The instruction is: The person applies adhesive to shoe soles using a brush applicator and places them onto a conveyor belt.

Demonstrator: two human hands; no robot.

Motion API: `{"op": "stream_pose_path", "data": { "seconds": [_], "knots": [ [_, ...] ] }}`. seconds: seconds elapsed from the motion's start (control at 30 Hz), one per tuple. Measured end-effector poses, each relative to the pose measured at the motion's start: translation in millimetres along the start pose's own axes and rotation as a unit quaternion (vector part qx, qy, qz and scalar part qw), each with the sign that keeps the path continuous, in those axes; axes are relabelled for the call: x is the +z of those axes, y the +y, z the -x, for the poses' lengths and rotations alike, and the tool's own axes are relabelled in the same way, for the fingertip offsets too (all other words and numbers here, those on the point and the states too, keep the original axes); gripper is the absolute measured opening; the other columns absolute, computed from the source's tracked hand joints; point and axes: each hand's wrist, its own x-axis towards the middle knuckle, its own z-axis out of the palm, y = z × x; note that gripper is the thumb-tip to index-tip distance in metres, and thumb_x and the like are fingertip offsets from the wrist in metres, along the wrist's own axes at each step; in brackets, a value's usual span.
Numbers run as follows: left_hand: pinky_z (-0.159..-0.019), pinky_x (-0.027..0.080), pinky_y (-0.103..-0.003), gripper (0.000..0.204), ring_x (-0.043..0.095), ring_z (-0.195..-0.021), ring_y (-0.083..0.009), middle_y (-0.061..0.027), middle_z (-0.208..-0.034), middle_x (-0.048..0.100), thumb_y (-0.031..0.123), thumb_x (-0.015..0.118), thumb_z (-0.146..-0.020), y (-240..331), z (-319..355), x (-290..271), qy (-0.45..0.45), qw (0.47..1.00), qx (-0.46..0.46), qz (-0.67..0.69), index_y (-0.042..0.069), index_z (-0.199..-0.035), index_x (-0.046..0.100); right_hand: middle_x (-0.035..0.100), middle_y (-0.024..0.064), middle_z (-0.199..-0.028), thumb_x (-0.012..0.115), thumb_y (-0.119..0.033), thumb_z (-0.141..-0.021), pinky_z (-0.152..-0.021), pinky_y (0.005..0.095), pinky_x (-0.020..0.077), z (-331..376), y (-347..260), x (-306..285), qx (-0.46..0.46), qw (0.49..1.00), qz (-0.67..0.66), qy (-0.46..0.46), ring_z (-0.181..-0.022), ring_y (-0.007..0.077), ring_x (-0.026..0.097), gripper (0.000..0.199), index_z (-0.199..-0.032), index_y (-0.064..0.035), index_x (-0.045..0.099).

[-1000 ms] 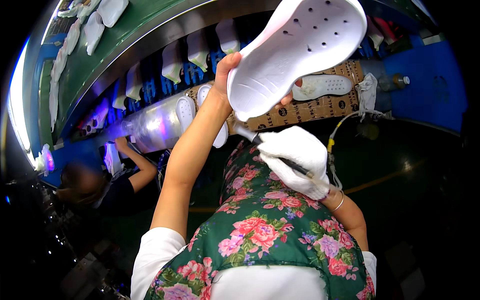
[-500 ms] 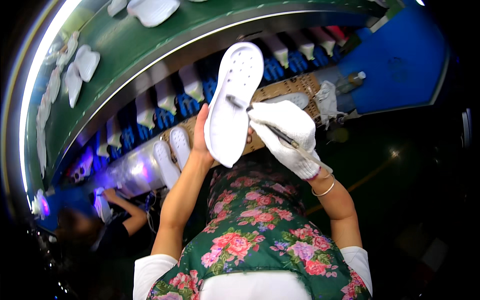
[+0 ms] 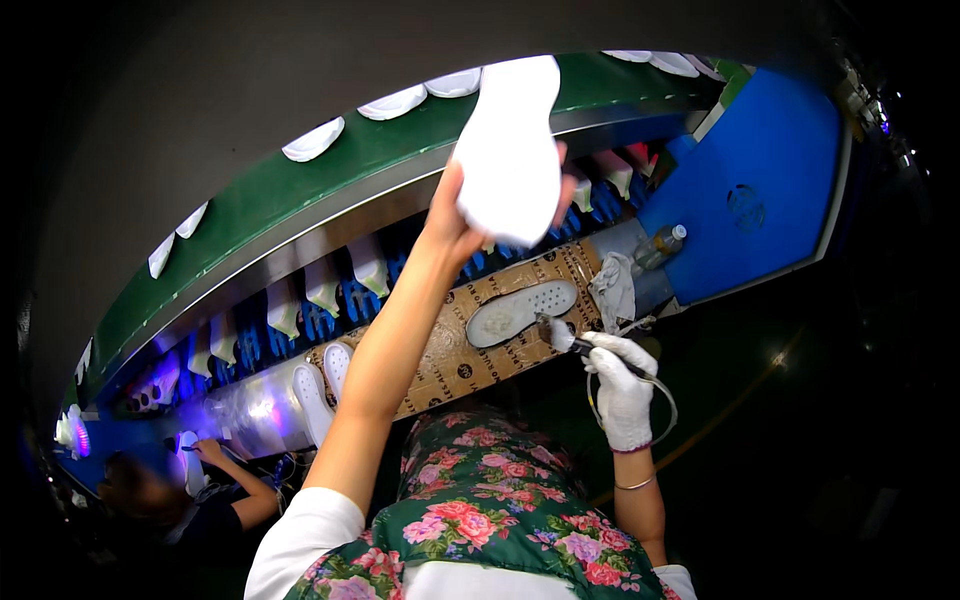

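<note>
My bare left hand (image 3: pixel 452 212) grips a white shoe sole (image 3: pixel 512 150) by its lower end, raised in front of the green belt. The sole's face looks overexposed and plain. A white knitted glove covers my right hand (image 3: pixel 622 392), closed around a dark-handled brush (image 3: pixel 572 342) with a thin tube trailing from it. The brush's bristles are at the near edge of a grey shoe sole with holes (image 3: pixel 515 312); whether they touch it I cannot tell. That grey sole lies on printed brown cardboard (image 3: pixel 440 372).
White soles (image 3: pixel 393 103) lie along the green belt (image 3: pixel 270 180). White shoe uppers (image 3: pixel 322 288) hang in a row beneath it. Two soles (image 3: pixel 312 400) rest left of my forearm. A cloth (image 3: pixel 613 290) and bottle (image 3: pixel 662 243) stand beside a blue panel (image 3: pixel 745 190). Another person (image 3: pixel 170 490) works at lower left.
My left hand has carried the white sole up and away toward the belt, and its holes no longer show. My right hand has drawn back lower with the brush, uncovering the grey sole.
</note>
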Motion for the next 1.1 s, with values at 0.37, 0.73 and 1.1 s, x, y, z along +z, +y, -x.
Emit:
{"op": "stream_pose_path", "data": {
  "seconds": [0.37,0.73,1.1],
  "knots": [
    [-0.095,0.055,-0.045,0.072,0.066,-0.107,-0.0357,-0.0251,-0.138,0.052,0.018,0.079,-0.078,28,-106,-36,0.226,0.438,0.104,-0.864,0.004,-0.143,0.051,0.076,0.0098,-0.093,0.075,0.000,-0.085,-0.067,0.0238,0.0554,13,74,-4,0.124,0.991,0.042,0.009,-0.076,0.0133,0.070,0.019,-0.104,0.0022,0.075],
    [-0.102,0.049,-0.042,0.017,0.060,-0.116,-0.0268,-0.0137,-0.127,0.054,0.008,0.059,-0.100,140,106,-28,0.216,0.827,0.242,-0.460,0.003,-0.116,0.054,0.073,0.0110,-0.099,0.066,0.000,-0.090,-0.070,0.0262,0.0535,-7,60,23,0.092,0.989,-0.105,-0.045,-0.081,0.0161,0.068,0.017,-0.106,0.0032,0.072],
    [-0.088,0.056,-0.035,0.036,0.068,-0.095,-0.0229,-0.0119,-0.107,0.069,0.025,0.050,-0.097,73,264,15,0.486,0.789,0.159,-0.340,-0.002,-0.118,0.063,0.074,0.0157,-0.104,0.068,0.006,-0.085,-0.082,0.0281,0.0553,12,-27,123,0.069,0.951,-0.073,-0.293,-0.090,0.0170,0.069,0.021,-0.106,0.0079,0.072]
  ]
}}
